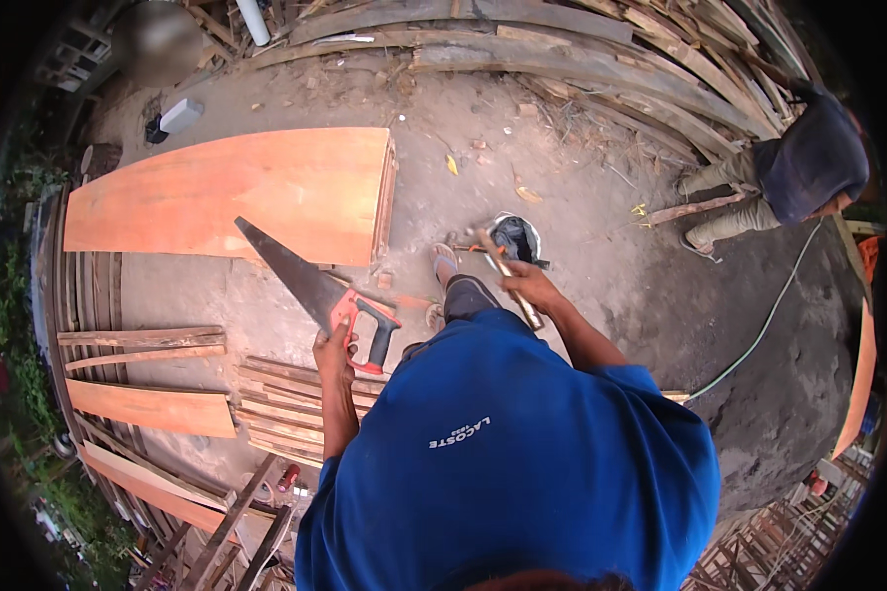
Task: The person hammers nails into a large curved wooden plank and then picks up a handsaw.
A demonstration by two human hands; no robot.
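Note:
My left hand (335,353) grips a handsaw (301,281) by its red and black handle. The saw's long dark blade points up and left, its tip reaching over the edge of the stacked plywood sheets (237,192). In front of my body, my right hand (532,286) is closed around a short wooden-handled tool (498,258), slanting and slightly blurred; its exact kind is unclear. Just beyond that hand stands a whitish bucket (535,236) with dark material inside. Something dark with orange parts lies beside the bucket, close to my foot (445,261).
Cut wooden strips (281,404) lie on the ground at my left, near a narrow plywood piece (153,407). Old planks (581,59) are heaped along the far side. Another person (808,163) bends at the right. A pale hose (759,340) curves across the dark ground.

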